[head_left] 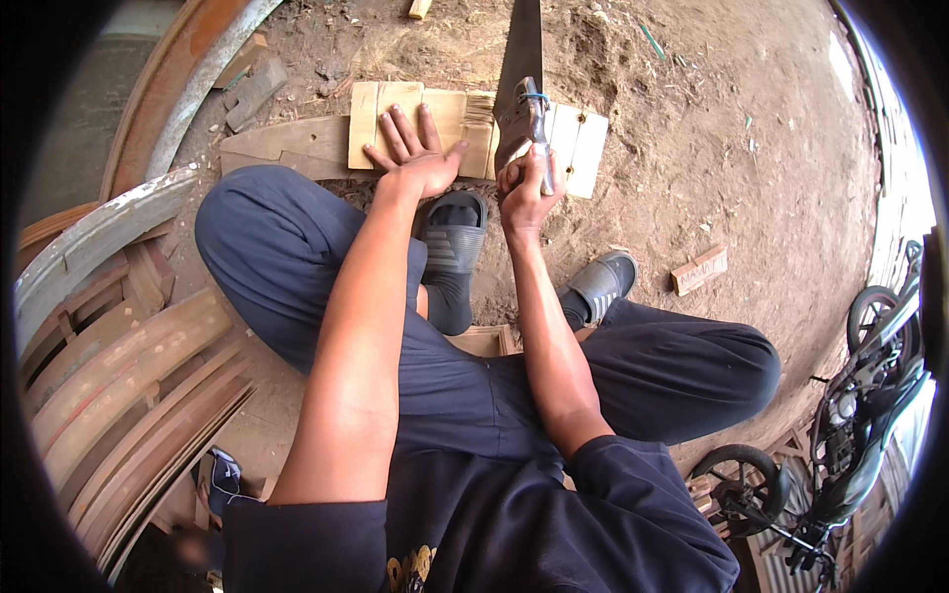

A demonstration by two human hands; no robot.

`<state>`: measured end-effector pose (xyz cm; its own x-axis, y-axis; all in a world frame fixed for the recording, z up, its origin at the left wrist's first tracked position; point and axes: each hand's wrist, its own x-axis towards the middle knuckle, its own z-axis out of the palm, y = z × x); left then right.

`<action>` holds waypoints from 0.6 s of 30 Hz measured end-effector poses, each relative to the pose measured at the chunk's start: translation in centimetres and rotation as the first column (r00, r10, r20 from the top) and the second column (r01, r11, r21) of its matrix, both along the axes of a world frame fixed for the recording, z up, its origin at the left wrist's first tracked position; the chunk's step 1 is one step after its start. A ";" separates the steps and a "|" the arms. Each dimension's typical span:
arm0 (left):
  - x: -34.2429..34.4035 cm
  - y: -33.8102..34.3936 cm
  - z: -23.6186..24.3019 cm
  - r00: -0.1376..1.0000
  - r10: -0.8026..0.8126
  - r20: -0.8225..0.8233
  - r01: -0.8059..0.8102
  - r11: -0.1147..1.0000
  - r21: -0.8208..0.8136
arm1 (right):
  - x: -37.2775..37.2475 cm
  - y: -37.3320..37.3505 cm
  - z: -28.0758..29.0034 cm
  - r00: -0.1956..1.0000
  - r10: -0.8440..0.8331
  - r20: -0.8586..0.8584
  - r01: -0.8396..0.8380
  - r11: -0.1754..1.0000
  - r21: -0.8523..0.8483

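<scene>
A pale wooden board (473, 136) lies crosswise in front of my feet, with dark knots near its right end. My left hand (420, 158) presses flat on its left part, fingers spread. My right hand (531, 188) is wrapped round the handle of a hand saw (522, 59), whose blade points away from me over the board. Light-coloured tape or cord binds the handle near the blade. The saw crosses the board right of its middle; whether its teeth sit in a cut cannot be made out. A browner plank (297, 146) extends left from under the board.
Bare dirt ground surrounds the board. A small wood offcut (699, 270) lies to the right, beyond my sandalled foot (601, 282). Stacked curved planks (129, 366) stand at the left. A motorcycle (840, 425) is parked at the right. Wood scraps (257, 91) lie at the far left.
</scene>
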<state>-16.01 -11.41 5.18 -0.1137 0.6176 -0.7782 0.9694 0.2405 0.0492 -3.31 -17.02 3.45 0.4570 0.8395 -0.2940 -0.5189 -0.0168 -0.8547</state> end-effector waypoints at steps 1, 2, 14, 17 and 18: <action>0.0 -0.1 -0.1 1.000 -0.001 -0.002 0.001 1.000 -0.009 | -0.1 -0.2 -0.2 0.997 0.021 0.073 -0.022 1.000 0.005; 0.1 0.0 0.0 1.000 -0.004 -0.003 0.004 1.000 -0.016 | -0.1 -0.4 -0.5 0.988 0.041 0.146 -0.043 0.999 0.009; 0.3 0.2 0.2 1.000 0.005 -0.001 -0.005 0.999 -0.036 | -0.1 0.7 0.5 0.999 -0.014 -0.052 0.015 1.000 0.010; 0.1 0.0 -0.4 1.000 -0.005 -0.004 0.005 1.000 -0.006 | -0.9 1.0 1.3 0.995 -0.031 -0.095 0.035 0.998 0.045; 0.1 0.0 -0.5 1.000 -0.009 -0.002 0.009 1.000 -0.006 | -0.5 1.5 1.1 0.999 -0.045 -0.015 0.046 0.994 0.099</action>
<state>-15.89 -11.41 4.69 -0.1100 0.6136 -0.7819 0.9716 0.2323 0.0456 -3.86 -15.53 4.59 0.4923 0.8432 -0.2160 -0.5278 0.0919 -0.8444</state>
